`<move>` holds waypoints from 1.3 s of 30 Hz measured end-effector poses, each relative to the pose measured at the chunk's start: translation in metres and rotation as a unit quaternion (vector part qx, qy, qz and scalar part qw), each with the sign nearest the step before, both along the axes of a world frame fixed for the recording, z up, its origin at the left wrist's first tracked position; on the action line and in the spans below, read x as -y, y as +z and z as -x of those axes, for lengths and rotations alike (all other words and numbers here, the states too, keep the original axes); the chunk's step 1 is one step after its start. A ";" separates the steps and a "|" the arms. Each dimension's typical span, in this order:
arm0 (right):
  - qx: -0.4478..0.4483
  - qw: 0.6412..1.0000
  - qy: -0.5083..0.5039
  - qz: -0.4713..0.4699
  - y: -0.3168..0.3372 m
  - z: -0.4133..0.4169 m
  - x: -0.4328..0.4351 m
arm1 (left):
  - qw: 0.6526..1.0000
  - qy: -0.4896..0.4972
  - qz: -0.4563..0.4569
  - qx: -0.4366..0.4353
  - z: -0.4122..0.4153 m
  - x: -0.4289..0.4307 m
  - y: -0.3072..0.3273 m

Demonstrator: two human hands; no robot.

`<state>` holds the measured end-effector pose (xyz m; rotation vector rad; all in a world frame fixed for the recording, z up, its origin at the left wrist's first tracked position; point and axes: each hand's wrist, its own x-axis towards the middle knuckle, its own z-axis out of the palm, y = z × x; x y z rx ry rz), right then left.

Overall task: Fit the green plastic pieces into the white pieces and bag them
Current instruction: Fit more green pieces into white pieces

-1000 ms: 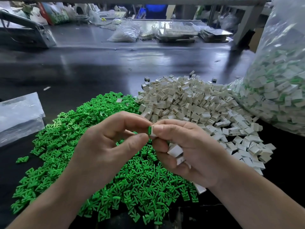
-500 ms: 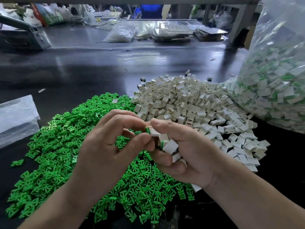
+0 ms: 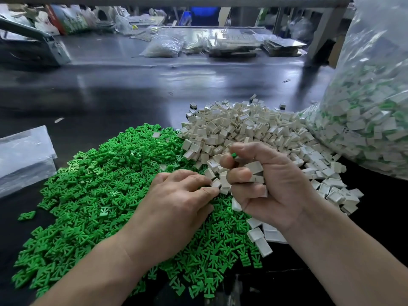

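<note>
**At Centre Frame: One Hand Fetching, One Hand Stocking**

At the centre of the frame, where the green pile is meeting the white pile, the left hand is reaching knuckles-up, its curled fingertips digging in at the seam. Whether they are pinching anything I cannot tell. Just right of it, the right hand is clenching a stock of white pieces in its palm, probably to save trips. Its thumb and forefinger are nipping one with a green piece showing. The piles are lying side by side on the table, seemingly so each hand is feeding from its own. The bag, showing white and green through its side, is standing at the right edge, near for drops. Flat bags are lying at the left edge.
</note>
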<state>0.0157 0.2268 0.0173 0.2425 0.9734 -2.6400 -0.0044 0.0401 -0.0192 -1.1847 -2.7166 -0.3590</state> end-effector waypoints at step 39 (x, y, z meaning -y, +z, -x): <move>-0.085 0.928 0.118 -0.342 -0.002 -0.012 0.014 | 0.940 0.080 -0.323 0.074 -0.017 0.007 0.024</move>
